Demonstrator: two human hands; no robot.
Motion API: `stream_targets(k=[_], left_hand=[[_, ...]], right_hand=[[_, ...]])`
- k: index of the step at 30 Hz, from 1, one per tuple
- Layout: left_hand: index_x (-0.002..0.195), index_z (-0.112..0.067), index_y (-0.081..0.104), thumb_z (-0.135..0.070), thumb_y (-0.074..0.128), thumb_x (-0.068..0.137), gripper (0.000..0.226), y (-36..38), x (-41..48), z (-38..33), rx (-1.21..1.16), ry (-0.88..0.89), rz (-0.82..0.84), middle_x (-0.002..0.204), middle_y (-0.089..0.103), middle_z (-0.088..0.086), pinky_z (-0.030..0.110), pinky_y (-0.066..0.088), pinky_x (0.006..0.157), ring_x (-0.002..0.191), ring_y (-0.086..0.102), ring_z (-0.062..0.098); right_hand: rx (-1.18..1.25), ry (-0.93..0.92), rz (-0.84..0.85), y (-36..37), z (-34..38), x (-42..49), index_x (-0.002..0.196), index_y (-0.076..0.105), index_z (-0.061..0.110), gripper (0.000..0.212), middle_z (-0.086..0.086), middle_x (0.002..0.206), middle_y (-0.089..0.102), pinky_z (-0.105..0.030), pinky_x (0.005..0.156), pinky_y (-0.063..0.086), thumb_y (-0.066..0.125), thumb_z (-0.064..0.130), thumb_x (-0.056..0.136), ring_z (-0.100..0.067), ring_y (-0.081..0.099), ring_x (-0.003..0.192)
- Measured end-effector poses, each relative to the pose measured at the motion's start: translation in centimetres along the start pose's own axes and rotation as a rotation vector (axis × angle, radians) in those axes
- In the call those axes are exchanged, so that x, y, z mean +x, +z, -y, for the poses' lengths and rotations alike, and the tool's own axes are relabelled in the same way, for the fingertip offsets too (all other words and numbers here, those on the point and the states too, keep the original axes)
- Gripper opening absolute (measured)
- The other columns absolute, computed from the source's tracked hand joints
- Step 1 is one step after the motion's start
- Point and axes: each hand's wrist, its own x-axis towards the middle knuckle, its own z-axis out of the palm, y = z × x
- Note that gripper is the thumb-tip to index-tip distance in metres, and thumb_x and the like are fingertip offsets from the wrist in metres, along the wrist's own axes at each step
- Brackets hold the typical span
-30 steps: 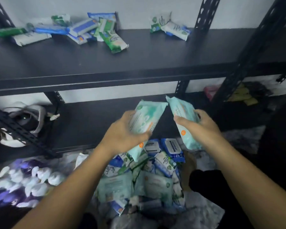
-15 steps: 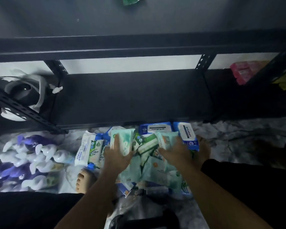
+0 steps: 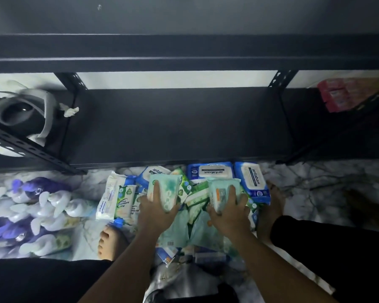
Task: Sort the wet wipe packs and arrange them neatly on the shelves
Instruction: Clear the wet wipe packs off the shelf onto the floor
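**Two pale green packs in hand, shelf board not yet loaded**

Head view, the only one. The left hand grips a pale green pack by its near end, thumb and fingers wrapped round it. The right hand grasps an orange-labelled pale green pack from above.

Both packs are low, in front of the lower shelf and over the heap of mixed wet wipe packs on the floor. I cannot tell whether they touch the heap. The blue antabax packs lie just in front of the shelf's front edge.

Judgement: this is the sorting step, with like packs paired up and none yet on this board. The next move probably calls for lifting both packs clear of the heap. They would then go flat on the board, side by side, edges squared.
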Motion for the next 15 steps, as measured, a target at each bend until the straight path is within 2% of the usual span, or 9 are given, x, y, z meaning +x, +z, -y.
stream_targets(k=[3,6,8,10,12,15], left_hand=[[0.157,-0.038,-0.002,-0.091,0.056,0.066,0.121,-1.2,-0.1,-1.7,-0.039,-0.027,-0.036,0.159,0.014,0.021,0.055,0.037,0.112,0.144,0.03,0.042],[0.158,-0.031,0.01,-0.091,0.048,0.067,0.116,-3.2,-0.6,-4.5,-0.079,0.099,-0.106,0.159,0.024,0.019,0.054,0.037,0.113,0.146,0.029,0.038],[0.157,-0.027,0.021,-0.086,0.048,0.074,0.105,-5.0,-1.3,-6.7,-0.131,0.203,-0.166,0.156,0.031,0.015,0.05,0.038,0.113,0.146,0.029,0.033],[0.153,-0.025,0.033,-0.081,0.047,0.079,0.094,-7.6,-2.1,-9.5,-0.23,0.307,-0.226,0.154,0.036,0.01,0.047,0.039,0.112,0.145,0.032,0.03],[0.146,-0.026,0.042,-0.077,0.045,0.081,0.083,-11.4,-3.0,-12.8,-0.318,0.434,-0.27,0.148,0.044,0.003,0.043,0.043,0.108,0.14,0.039,0.025],[0.137,-0.03,0.048,-0.065,0.047,0.086,0.061,-17.5,-4.9,-17.4,-0.327,0.668,-0.352,0.135,0.05,-0.01,0.036,0.048,0.098,0.128,0.049,0.015]], right_hand=[[0.007,0.03,0.009,-1.0,0.3,0.1,0.154,0.002,0.038,0.106,-0.006,0.156,0.006,-0.057,0.103,0.042,0.063,0.072,0.074,-0.04,0.027,0.138],[0.032,0.035,-0.006,-3.4,1.5,0.3,0.151,0.014,0.038,0.093,-0.008,0.152,0.02,-0.056,0.105,0.04,0.061,0.066,0.076,-0.039,0.03,0.137],[0.085,-0.03,-0.052,-5.7,2.8,0.4,0.15,0.026,0.033,0.083,-0.009,0.145,0.037,-0.05,0.103,0.044,0.063,0.054,0.079,-0.036,0.04,0.131],[0.223,-0.119,-0.187,-8.6,4.3,0.4,0.148,0.041,0.024,0.071,-0.009,0.138,0.051,-0.044,0.099,0.049,0.066,0.034,0.083,-0.032,0.052,0.124],[0.358,-0.225,-0.399,-12.6,6.3,0.1,0.136,0.058,0.017,0.056,-0.008,0.12,0.064,-0.039,0.089,0.054,0.066,0.019,0.081,-0.029,0.063,0.105],[0.516,-0.456,-0.689,-20.3,9.4,-1.5,0.112,0.071,0.015,0.038,0.0,0.087,0.066,-0.036,0.074,0.055,0.066,0.007,0.075,-0.02,0.063,0.077]])
